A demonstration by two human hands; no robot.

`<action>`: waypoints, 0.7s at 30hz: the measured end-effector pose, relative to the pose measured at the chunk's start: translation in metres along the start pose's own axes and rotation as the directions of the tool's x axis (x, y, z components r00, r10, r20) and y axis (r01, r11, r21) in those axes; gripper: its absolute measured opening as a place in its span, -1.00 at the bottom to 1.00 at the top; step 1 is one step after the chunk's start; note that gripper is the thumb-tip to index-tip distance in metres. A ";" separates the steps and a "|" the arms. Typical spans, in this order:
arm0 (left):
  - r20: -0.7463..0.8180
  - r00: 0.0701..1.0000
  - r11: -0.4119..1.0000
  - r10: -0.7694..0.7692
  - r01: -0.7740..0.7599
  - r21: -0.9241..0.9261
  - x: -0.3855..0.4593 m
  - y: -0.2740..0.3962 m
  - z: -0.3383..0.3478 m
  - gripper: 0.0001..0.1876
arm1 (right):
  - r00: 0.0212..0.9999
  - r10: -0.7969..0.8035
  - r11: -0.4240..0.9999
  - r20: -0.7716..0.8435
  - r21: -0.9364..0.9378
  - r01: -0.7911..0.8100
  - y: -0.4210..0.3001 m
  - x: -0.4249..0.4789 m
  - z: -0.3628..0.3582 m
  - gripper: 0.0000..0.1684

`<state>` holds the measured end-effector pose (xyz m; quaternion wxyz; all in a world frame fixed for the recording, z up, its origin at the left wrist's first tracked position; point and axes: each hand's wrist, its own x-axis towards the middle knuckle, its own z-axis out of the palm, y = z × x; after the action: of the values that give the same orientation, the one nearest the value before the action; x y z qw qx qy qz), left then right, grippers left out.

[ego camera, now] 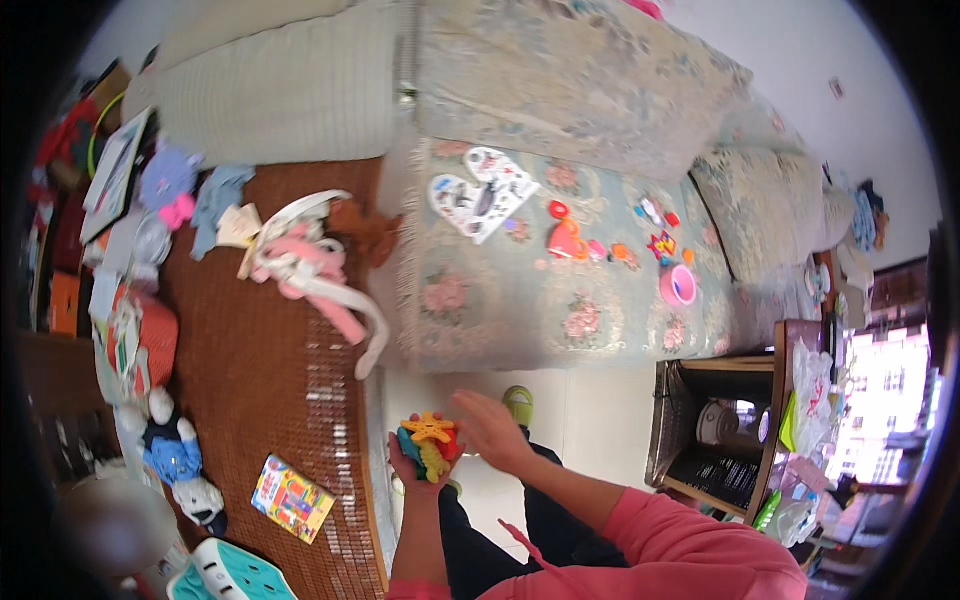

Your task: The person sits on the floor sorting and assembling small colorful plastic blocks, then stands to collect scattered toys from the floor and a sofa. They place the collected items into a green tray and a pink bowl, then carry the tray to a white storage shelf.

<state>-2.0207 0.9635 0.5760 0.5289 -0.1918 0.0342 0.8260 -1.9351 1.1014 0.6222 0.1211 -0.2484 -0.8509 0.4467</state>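
My left hand [406, 466] is cupped, palm up, around a small pile of plastic toys. On top lies an orange starfish toy [429, 427], with a yellow-green toy [432, 459] below it. A teal toy [410, 444] shows at the left side of the pile and a red toy [451, 445] at the right. Just to the right of the pile, my right hand [487, 433] is held with its fingers extended and nothing visible in it. Whether its underside touches the red toy is hidden. Both hands are above the floor, between the sofa and the mat-covered surface.
The floral sofa [502, 315] bears a heart-shaped sticker sheet [484, 196], a pink bucket [678, 286] and several small toys. Left, the brown mat [225, 330] holds pink and white cloth [307, 262], a boxed toy or book [292, 498] and a plush doll [176, 461]. A shelf [720, 435] stands right.
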 end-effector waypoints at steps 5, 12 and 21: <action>0.100 0.987 0.987 -0.122 0.132 -0.096 0.077 -0.059 0.000 -0.47 | 0.948 0.308 0.939 -0.080 -0.133 -0.316 0.135 -0.001 -0.102 -0.59; 0.051 0.968 0.964 -0.246 0.250 -0.091 0.172 -0.119 0.031 -0.44 | 0.929 0.320 0.911 -0.183 -0.211 -0.355 0.259 0.074 -0.163 -0.42; -0.155 0.952 0.959 -0.262 0.276 0.072 0.267 -0.121 0.041 -0.48 | 0.975 -0.036 0.705 -0.218 -0.697 -0.130 0.312 0.200 -0.154 -0.38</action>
<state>-2.0228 1.2568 0.5369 0.6410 -0.2290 0.0843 0.7277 -1.9407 1.4646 0.4512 0.0965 -0.3442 -0.9320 0.0599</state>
